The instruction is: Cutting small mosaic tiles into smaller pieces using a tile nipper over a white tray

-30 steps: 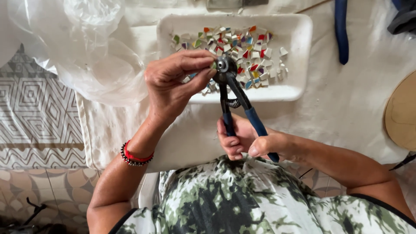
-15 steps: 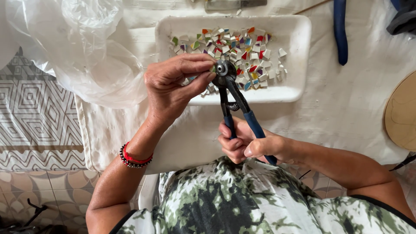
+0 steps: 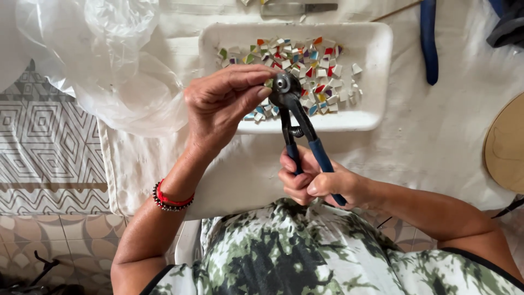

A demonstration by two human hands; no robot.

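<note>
Green-tinted and tiny, a tile chip [image 3: 268,83] sits pinched between the thumb and fingertips of the left hand [image 3: 221,106], held up against the round wheel head of the nippers [image 3: 297,123]. The chip is mostly covered by the thumb and the tool's head, so its shape is hard to make out. The right hand [image 3: 314,183] is wrapped around the nippers' blue handles, fingers curled over both of them, the tool pointing away from the body; a small spring shows between the handles.

Chip, tool head and left fingers all hang above the near edge of a white rectangular tray [image 3: 376,71], hiding part of what lies in it. The tray holds a scatter of small cut tile pieces [image 3: 305,68], white, red, yellow, blue and green, heaped toward its middle. It rests on a white cloth [image 3: 436,142] spread over the work surface.

Crumpled clear plastic [image 3: 103,60] lies to the left of the tray, well clear of the hands. A red and dark beaded bracelet [image 3: 170,198] circles the left wrist. A blue-handled tool [image 3: 429,41] lies to the right of the tray, cut off at the top edge. A round wooden board [image 3: 507,143] is cut off at the right edge. Patterned floor tiles [image 3: 49,142] show at lower left.
</note>
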